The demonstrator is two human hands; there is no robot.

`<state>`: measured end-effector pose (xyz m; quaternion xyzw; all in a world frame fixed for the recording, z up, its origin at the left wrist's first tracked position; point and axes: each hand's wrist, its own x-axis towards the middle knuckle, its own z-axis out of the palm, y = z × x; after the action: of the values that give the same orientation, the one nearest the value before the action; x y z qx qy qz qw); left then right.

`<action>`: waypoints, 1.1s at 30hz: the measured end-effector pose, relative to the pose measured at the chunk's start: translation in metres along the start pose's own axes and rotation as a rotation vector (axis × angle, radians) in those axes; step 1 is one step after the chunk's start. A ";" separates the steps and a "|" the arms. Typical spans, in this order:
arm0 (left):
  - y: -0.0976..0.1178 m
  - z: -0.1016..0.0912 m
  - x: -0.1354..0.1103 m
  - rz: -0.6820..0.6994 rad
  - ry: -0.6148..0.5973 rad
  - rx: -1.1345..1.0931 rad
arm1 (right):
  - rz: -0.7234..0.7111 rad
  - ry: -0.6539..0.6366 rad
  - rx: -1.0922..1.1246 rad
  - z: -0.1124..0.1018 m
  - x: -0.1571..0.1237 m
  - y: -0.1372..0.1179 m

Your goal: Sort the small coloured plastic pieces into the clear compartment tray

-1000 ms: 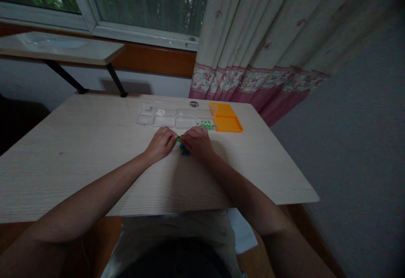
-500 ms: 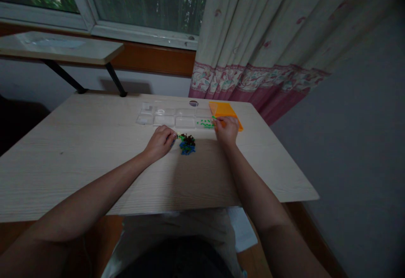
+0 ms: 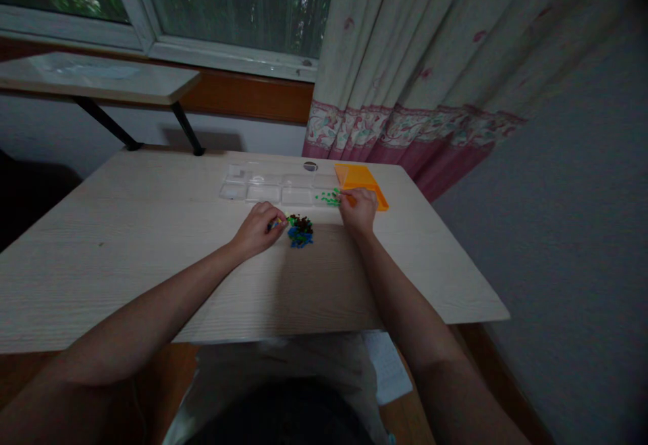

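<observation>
Pale wood-grain table (image 3: 167,263) bears clear plastic compartmented tray (image 3: 264,194). Right hand (image 3: 358,210): fingertips drawn together at tray's near-right compartment, hold indeterminable. Left hand (image 3: 259,227): fingers curled, hold indeterminable, beside heap of tiny blue, brown and green pieces (image 3: 300,231). Compartment contains bright-green pieces (image 3: 327,196). Judged step: handling pieces there; next move calls for fine pinching.

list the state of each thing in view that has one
pile of small pieces: loose, several colours
clear compartment case: appears open, green pieces in front right
orange case: appears open
left hand: fingers curled at the pile's left edge
right hand: fingers bent by the green pieces
curtain: hanging in folds
window: appears shut
</observation>
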<state>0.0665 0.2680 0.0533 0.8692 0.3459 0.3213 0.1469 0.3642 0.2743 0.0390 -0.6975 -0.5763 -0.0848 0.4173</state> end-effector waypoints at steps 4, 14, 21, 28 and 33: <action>0.005 -0.003 0.000 0.080 -0.102 0.006 | -0.002 0.003 -0.005 0.002 0.000 -0.001; 0.006 -0.005 -0.003 0.172 -0.193 0.044 | 0.003 -0.004 -0.002 0.000 0.000 -0.005; 0.005 -0.005 -0.002 0.148 -0.199 0.041 | -0.015 0.012 -0.013 0.003 -0.001 -0.002; 0.003 -0.002 -0.003 0.147 -0.183 0.045 | -0.022 0.007 -0.020 0.004 0.000 0.000; 0.002 -0.002 -0.003 0.148 -0.190 0.060 | -0.025 -0.003 -0.047 0.003 0.000 -0.003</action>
<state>0.0648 0.2645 0.0545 0.9229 0.2747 0.2370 0.1291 0.3607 0.2761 0.0383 -0.6998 -0.5836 -0.1024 0.3989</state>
